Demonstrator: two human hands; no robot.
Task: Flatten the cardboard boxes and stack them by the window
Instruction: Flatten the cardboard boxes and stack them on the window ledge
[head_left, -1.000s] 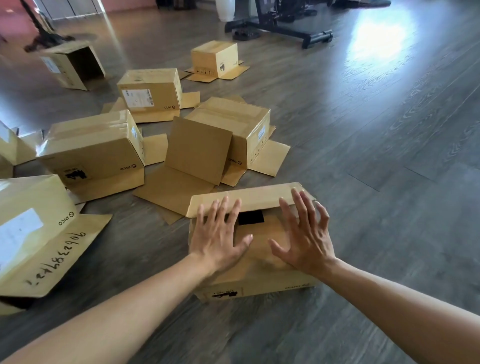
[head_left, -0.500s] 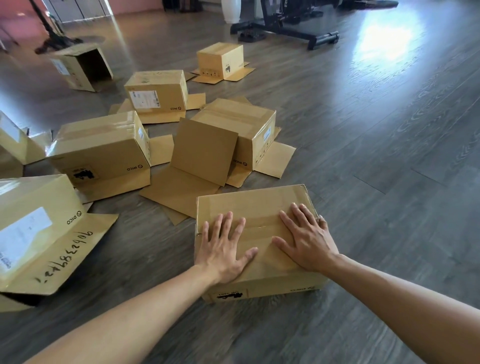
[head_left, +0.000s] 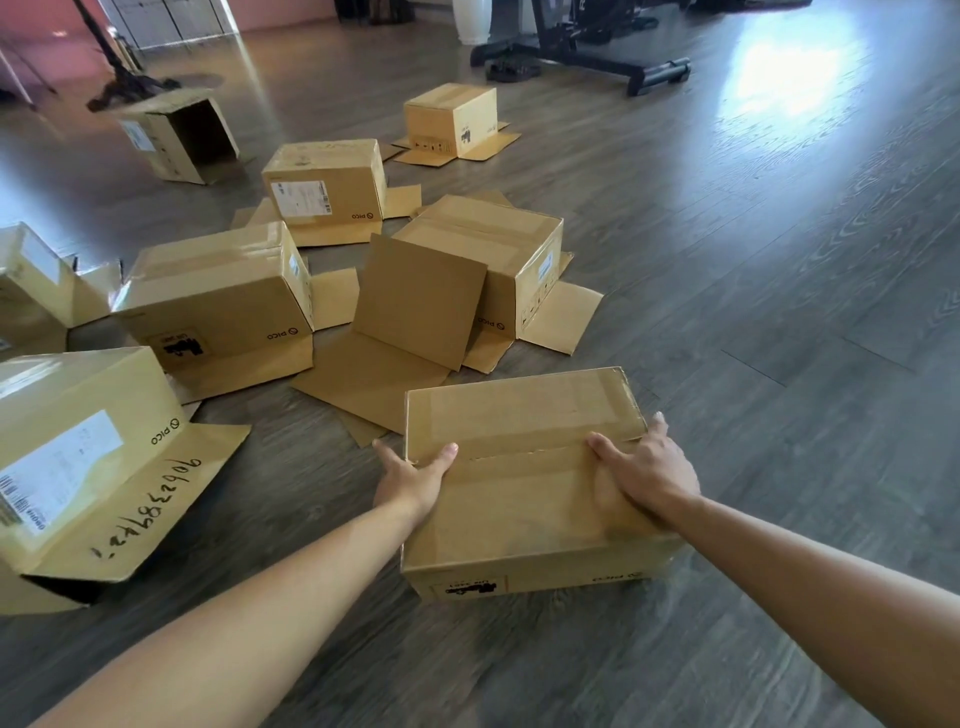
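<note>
A brown cardboard box (head_left: 519, 499) sits on the floor right in front of me, its top flaps closed with a slit along the seam. My left hand (head_left: 408, 480) grips its left edge, thumb on top and fingers down the side. My right hand (head_left: 641, 475) holds the right edge, thumb across the top and fingers wrapped over the far side. Several other upright boxes lie around: one with a folded-out flap (head_left: 488, 260), a large one (head_left: 218, 296) to the left, and a labelled one (head_left: 67, 452) at the near left.
More boxes stand farther back: a labelled one (head_left: 324, 182), a small one (head_left: 452, 119) and an open one on its side (head_left: 179, 137). A black equipment base (head_left: 582, 62) and a stand foot (head_left: 124, 88) lie at the far end. Bare wood floor (head_left: 779, 260) stretches to the right.
The far flap was pressed down and the box top closed. Both hands then slid from flat on the top outward to grip the box's left and right edges.
</note>
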